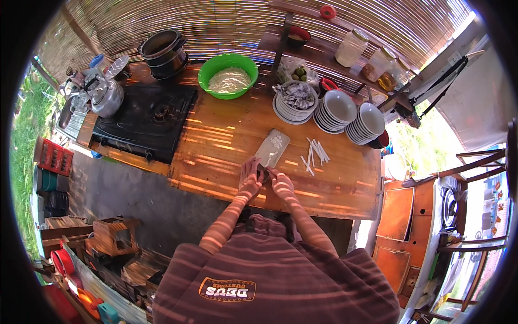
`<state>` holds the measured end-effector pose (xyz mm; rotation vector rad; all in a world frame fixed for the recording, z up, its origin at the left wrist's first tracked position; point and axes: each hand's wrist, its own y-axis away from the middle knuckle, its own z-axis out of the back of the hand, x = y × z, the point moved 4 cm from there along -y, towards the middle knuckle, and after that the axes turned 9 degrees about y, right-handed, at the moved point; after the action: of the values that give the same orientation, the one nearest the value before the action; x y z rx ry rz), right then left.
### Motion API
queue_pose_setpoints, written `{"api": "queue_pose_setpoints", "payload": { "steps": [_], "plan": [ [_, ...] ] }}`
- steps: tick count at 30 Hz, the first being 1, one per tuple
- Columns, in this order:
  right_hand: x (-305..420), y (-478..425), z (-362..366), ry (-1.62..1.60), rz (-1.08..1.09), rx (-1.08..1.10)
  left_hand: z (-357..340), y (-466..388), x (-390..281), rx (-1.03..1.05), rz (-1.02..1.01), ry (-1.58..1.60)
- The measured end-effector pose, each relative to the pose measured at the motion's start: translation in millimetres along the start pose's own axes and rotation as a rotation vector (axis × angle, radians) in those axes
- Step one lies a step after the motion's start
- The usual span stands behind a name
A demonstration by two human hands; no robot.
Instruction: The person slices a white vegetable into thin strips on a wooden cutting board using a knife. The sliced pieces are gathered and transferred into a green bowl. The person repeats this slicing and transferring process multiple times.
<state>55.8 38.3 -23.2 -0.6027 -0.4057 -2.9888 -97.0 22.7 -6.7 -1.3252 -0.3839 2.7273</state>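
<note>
Both my hands meet at the near end of a small pale cutting board (pixel 272 152) on the wooden table. My left hand (pixel 250 176) has bent fingers beside a dark object, perhaps a blade (pixel 263 173); what its fingers press on is hidden. My right hand (pixel 280 181) is at the other side of that dark object, fingers curled, its grip too small to make out. Small white cut pieces (pixel 276 141) lie on the board. To its right, several thin white sticks (pixel 317 152) are spread loosely on the wood.
A green basin (pixel 206 73) of white pieces stands at the table's back. Stacked white bowls (pixel 336 107) and plates with a checked cloth (pixel 297 96) line the back right. On the left are a black gas stove (pixel 137 121), a kettle (pixel 107 97) and a large pot (pixel 164 60).
</note>
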Motion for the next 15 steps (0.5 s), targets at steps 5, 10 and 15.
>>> {"api": "queue_pose_setpoints", "payload": {
  "steps": [5, 10, 15],
  "plan": [
    [1.6, 22.7, 12.8, -0.135, 0.002, 0.003, -4.9, 2.5, 5.9, -0.011, 0.000, -0.010],
    [15.5, 34.8, 29.9, -0.086, -0.069, 0.037, -9.1, 4.2, 9.7, -0.015, -0.021, -0.026],
    [28.2, 21.3, 30.4, 0.038, -0.150, 0.076, -7.6, 2.0, 7.9, -0.001, -0.005, -0.014]
  ]
}}
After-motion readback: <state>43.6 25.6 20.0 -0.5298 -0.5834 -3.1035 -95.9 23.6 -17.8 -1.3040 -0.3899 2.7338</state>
